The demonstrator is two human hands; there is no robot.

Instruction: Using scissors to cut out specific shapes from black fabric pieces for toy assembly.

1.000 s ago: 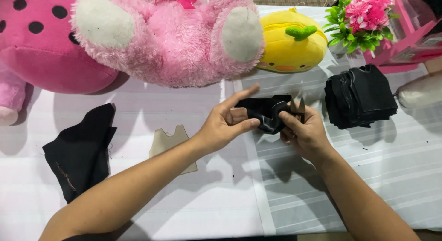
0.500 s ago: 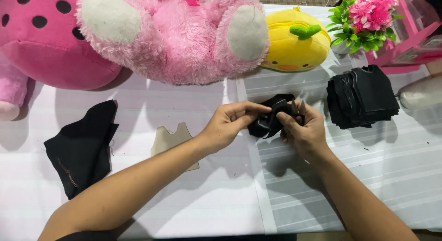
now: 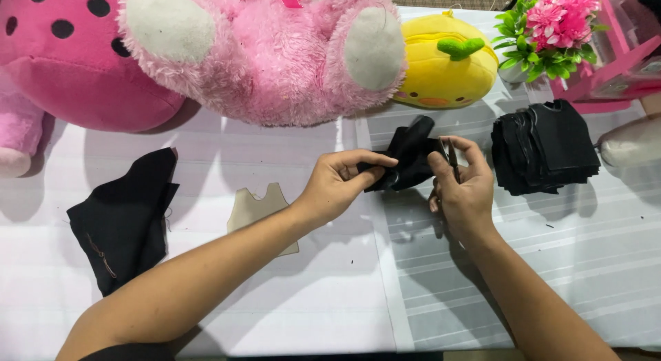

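At centre frame, a left hand (image 3: 337, 185) and right hand (image 3: 463, 189) pinch a small black fabric piece (image 3: 406, 161), fingers clamped on it above the white table (image 3: 344, 299). A pink plush bear (image 3: 265, 51) and yellow plush (image 3: 447, 61) crowd the top edge; a stack of black cloth pieces (image 3: 544, 147) sits right, a beige paper pattern (image 3: 258, 209) left.

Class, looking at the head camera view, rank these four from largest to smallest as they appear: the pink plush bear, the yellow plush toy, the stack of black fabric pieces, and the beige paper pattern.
1. Pink plush bear, clearly largest.
2. Yellow plush toy and stack of black fabric pieces: they look about alike, so I leave them unranked.
3. Beige paper pattern, smallest, though an arm partly covers it.
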